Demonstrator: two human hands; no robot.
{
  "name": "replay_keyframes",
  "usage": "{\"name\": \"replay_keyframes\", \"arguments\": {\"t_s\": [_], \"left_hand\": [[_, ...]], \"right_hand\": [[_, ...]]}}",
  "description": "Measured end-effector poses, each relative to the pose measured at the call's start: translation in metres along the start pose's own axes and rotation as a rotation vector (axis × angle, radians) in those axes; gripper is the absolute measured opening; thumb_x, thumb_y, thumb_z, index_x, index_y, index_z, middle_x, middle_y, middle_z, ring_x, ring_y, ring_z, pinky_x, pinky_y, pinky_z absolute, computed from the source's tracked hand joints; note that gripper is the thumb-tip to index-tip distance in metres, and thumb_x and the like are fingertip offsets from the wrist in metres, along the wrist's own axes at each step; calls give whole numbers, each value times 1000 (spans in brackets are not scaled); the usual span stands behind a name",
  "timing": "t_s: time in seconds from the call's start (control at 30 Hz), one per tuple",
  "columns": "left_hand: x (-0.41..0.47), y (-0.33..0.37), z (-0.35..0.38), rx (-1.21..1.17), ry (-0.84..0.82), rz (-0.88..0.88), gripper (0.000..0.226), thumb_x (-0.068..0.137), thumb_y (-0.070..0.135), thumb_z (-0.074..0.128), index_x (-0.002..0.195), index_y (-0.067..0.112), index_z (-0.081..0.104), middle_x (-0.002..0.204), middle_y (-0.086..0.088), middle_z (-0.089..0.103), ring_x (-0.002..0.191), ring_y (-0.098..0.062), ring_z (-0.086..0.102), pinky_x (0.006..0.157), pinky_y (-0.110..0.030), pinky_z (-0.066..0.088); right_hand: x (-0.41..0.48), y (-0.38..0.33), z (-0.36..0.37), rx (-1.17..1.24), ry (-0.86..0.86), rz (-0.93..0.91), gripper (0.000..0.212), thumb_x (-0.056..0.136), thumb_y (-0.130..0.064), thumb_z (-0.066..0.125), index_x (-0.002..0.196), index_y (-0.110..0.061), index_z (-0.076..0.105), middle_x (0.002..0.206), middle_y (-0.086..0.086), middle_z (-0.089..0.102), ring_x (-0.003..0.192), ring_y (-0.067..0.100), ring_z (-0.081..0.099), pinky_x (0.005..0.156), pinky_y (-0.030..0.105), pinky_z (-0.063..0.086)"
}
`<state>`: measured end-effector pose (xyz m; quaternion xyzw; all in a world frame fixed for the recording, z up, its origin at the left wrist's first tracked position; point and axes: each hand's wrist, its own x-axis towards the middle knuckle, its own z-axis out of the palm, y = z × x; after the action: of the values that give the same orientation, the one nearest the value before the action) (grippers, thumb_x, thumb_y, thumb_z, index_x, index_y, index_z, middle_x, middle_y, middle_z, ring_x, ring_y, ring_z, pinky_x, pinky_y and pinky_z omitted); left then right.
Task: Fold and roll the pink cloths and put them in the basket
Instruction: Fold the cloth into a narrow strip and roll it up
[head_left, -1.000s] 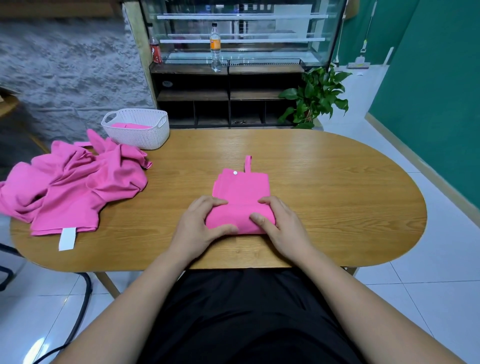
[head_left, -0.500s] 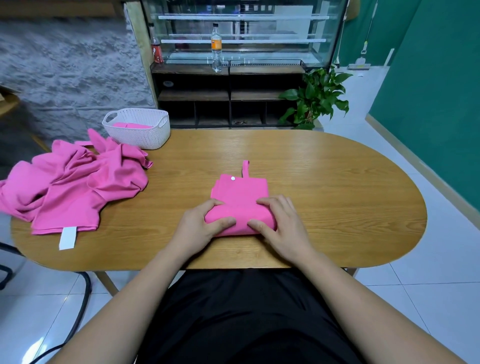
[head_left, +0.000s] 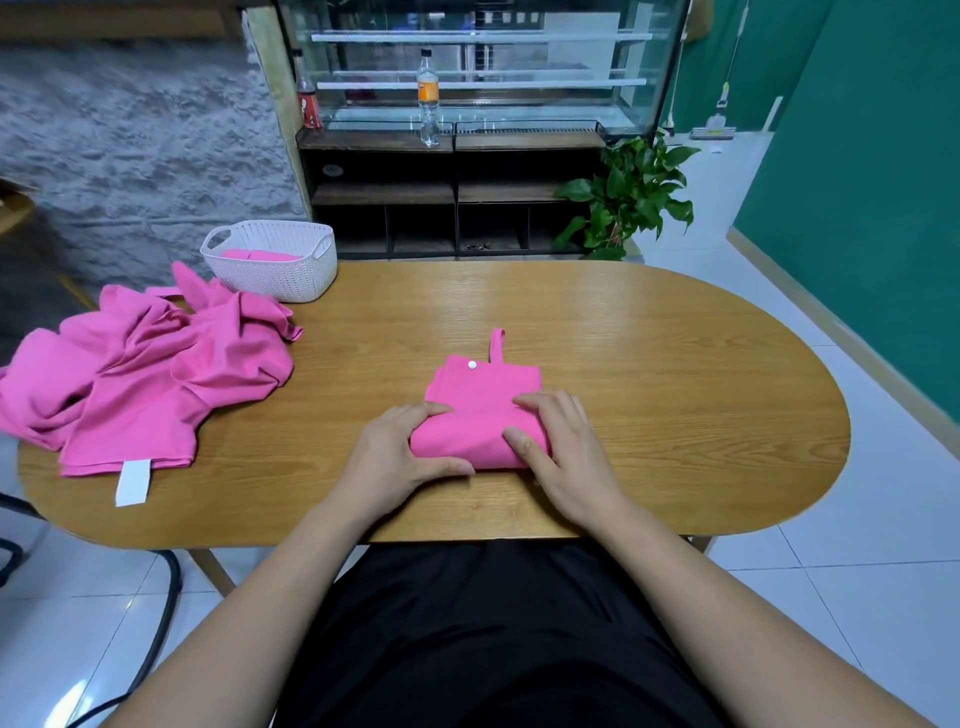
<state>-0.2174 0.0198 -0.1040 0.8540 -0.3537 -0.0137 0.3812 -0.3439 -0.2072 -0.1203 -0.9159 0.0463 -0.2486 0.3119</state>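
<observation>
Cloth in work: a folded pink fabric cloth (head_left: 488, 395) lies on the middle of the oval wooden table (head_left: 675, 395), near the edge closest to the person. Its near end is rolled into a thick bulge, and its far part lies flat.
Cloth details: a narrow pink loop strap (head_left: 497, 345) sticks out from the far edge, and a small white snap button (head_left: 472, 365) sits just beside the strap's base.
Left hand: the left hand (head_left: 395, 457) grips the left end of the rolled part, with its fingers curled over the top and its thumb along the near side at table level.
Right hand: the right hand (head_left: 566, 452) holds the right end of the roll, with its fingers bent over the top and its thumb pressed against the front.
Basket: a white woven plastic basket (head_left: 291, 280) with handle slots stands at the far left of the table, well apart from the hands. A rolled pink piece (head_left: 260, 255) lies inside it.
Unfolded heap: a crumpled pile of pink cloths (head_left: 156, 374) lies on the left end of the table, just in front of the basket. A white rectangular label (head_left: 133, 482) hangs from its near hem.
Background: a leafy green potted plant (head_left: 628, 197) stands on the floor beyond the table. A clear bottle with an orange label (head_left: 428, 93) stands on the dark shelf unit.
</observation>
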Motion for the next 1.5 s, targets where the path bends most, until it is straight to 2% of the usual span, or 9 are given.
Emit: {"name": "replay_keyframes", "arguments": {"t_s": [0.27,0.43,0.53,0.67,0.83,0.97,1.07,1.23,1.5], "left_hand": [[-3,3,0,-146,-12,-147,59,68,75,82,112,39,67,91,12,73,81,-2,66,72,-21,47],[-5,-1,4,-61,58,3,73,68,74,85,128,39,63,119,20,60,114,1,58,94,-18,43],[-5,-1,2,-85,54,22,73,66,70,88,128,40,63,121,20,61,117,-2,58,96,-20,44],[-3,-3,2,-82,7,-34,69,67,80,78,123,44,61,118,19,65,105,-1,61,87,-25,47],[-1,0,0,-87,35,-116,55,74,85,64,113,45,61,90,16,69,79,2,62,69,-24,43],[-3,4,-2,-69,48,-155,58,74,88,64,109,42,65,83,14,71,75,2,64,67,-21,44],[-6,5,-2,-50,24,-128,58,74,86,65,113,44,64,97,18,71,86,6,63,72,-19,44],[-10,7,-4,-79,-10,-13,62,76,68,81,132,47,59,131,25,63,121,2,58,103,-29,45],[-11,10,-1,-107,-56,-62,76,68,65,90,131,52,49,133,28,55,120,5,54,99,-31,46]], "right_hand": [[1,4,0,54,-45,15,59,89,-71,68,130,-30,59,119,-17,53,116,10,51,99,31,44],[5,6,1,74,-65,69,55,89,-73,64,126,-33,59,113,-11,59,111,12,55,97,37,46],[6,5,-2,75,-72,111,54,87,-75,63,123,-35,60,111,-10,62,107,13,58,93,36,47],[3,3,-2,79,-51,105,57,88,-74,64,126,-32,58,117,-10,59,112,11,55,96,34,45],[-1,-1,-1,-77,0,-7,65,85,-77,66,133,-33,59,123,-14,51,119,12,49,102,34,36],[-1,-2,-3,-103,-3,-28,66,85,-80,64,130,-32,61,121,-16,55,116,11,50,101,38,37],[-1,-1,-4,-107,-17,-33,63,87,-79,63,127,-31,61,119,-16,56,114,11,51,98,34,35],[2,3,-4,-31,-25,-15,59,88,-77,62,123,-30,61,115,-15,59,109,12,53,99,39,42],[7,2,-7,114,-6,131,44,89,-70,67,109,-31,65,106,-22,63,106,5,56,102,42,43]]}}
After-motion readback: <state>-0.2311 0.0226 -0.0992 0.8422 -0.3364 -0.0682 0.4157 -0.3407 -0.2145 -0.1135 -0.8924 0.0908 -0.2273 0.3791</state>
